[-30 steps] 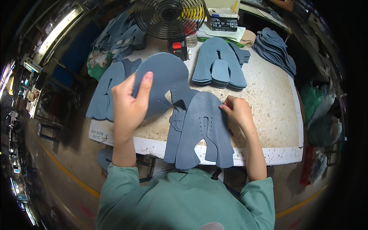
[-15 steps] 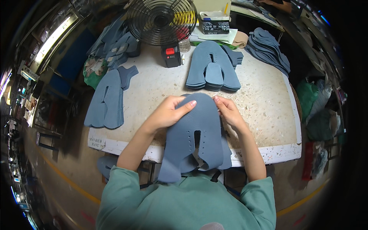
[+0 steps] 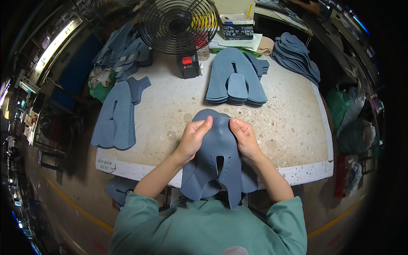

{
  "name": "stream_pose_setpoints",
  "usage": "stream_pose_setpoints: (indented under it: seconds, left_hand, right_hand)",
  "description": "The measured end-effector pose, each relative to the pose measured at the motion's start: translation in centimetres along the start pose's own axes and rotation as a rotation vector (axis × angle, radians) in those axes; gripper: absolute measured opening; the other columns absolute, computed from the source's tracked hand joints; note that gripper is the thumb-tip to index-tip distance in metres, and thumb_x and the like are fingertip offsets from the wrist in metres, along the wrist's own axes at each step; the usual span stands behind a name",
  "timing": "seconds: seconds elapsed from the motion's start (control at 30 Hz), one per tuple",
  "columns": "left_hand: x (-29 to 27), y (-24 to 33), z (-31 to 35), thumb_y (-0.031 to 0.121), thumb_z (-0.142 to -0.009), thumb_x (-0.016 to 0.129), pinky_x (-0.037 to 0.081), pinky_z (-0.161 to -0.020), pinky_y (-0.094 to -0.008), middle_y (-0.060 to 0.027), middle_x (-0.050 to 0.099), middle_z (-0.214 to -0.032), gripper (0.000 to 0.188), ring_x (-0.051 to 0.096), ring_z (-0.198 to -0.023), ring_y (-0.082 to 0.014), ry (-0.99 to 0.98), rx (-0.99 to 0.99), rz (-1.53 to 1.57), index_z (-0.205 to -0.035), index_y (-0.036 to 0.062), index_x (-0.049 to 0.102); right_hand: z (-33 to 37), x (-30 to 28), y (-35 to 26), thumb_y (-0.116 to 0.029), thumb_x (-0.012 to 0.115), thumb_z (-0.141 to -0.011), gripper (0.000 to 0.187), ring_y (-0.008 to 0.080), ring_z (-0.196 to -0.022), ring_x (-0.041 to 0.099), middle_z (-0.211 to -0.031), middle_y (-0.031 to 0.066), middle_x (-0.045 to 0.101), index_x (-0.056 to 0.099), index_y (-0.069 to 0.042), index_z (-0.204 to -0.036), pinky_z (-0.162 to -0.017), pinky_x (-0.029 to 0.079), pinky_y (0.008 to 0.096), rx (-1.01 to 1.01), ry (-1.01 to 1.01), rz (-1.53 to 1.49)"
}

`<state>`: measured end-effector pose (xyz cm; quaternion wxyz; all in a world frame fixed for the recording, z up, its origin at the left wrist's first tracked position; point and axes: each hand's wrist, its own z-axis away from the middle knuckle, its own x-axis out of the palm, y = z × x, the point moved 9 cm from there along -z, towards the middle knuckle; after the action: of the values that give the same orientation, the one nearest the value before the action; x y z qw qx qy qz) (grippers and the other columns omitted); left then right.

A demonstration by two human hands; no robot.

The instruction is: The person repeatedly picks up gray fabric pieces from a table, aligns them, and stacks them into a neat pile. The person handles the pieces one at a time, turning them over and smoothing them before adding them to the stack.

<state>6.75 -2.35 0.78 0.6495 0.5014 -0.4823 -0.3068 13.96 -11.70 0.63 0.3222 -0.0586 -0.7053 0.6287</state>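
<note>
Pinches the domed top of a slotted, blue-grey leather piece (image 3: 219, 144) between thumb and fingers of the left hand (image 3: 194, 135) and, likewise, of the right hand (image 3: 245, 137), across the near edge of the speckled, white-rimmed table (image 3: 293, 131), with matching leather (image 3: 249, 180) showing beneath. Faces a black wire-cage fan (image 3: 180, 26) at the table's far side and a layered blue-grey leather stack (image 3: 104, 127) towards the table's left edge.

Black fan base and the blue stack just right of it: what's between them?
The head view shows a small white object there, a clear container behind it.
</note>
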Motion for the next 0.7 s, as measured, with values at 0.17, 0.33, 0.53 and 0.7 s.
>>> stream_pose_setpoints:
  seconds: [0.17, 0.33, 0.53, 0.7]
  left_hand:
    - [-0.13, 0.09, 0.14, 0.031, -0.099, 0.046, 0.046, -0.071, -0.0205, -0.0038, 0.066, -0.086, 0.038, 0.059, -0.076, -0.0070, -0.004, -0.016, -0.040, -0.091, -0.0009, 0.066]
    - [-0.39, -0.37, 0.16, 0.029, -0.099, 0.045, 0.046, -0.071, -0.0203, -0.0037, 0.066, -0.086, 0.038, 0.059, -0.076, -0.0069, -0.014, -0.023, -0.035, -0.091, -0.0011, 0.066]
    - [-0.49, -0.62, 0.06, 0.029, -0.100, 0.045, 0.046, -0.071, -0.0200, -0.0035, 0.067, -0.086, 0.038, 0.060, -0.076, -0.0068, -0.040, -0.026, -0.013, -0.092, -0.0010, 0.067]
    - [-0.30, -0.41, 0.03, 0.028, -0.099, 0.046, 0.046, -0.071, -0.0198, -0.0032, 0.067, -0.086, 0.037, 0.059, -0.076, -0.0061, -0.023, -0.032, 0.009, -0.091, -0.0006, 0.067]
  right_hand:
    - [0.33, 0.12, 0.20, -0.038, 0.045, -0.098, 0.043, 0.0068, -0.074, 0.058, -0.085, 0.0035, 0.066, 0.064, 0.001, -0.098, -0.068, 0.048, 0.0207, 0.070, 0.029, -0.034]
    - [0.55, 0.10, 0.44, -0.042, 0.045, -0.097, 0.047, 0.0073, -0.071, 0.059, -0.082, 0.0043, 0.066, 0.065, 0.000, -0.093, -0.066, 0.048, 0.0211, 0.116, 0.031, -0.041]
    - [0.63, -0.05, 0.51, -0.045, 0.044, -0.097, 0.052, 0.0077, -0.069, 0.059, -0.081, 0.0039, 0.066, 0.067, 0.000, -0.090, -0.066, 0.048, 0.0216, 0.109, 0.037, -0.039]
    - [0.69, -0.22, 0.66, -0.046, 0.044, -0.096, 0.052, 0.0080, -0.069, 0.059, -0.081, 0.0040, 0.067, 0.067, 0.000, -0.090, -0.066, 0.048, 0.0217, 0.135, 0.065, -0.070]
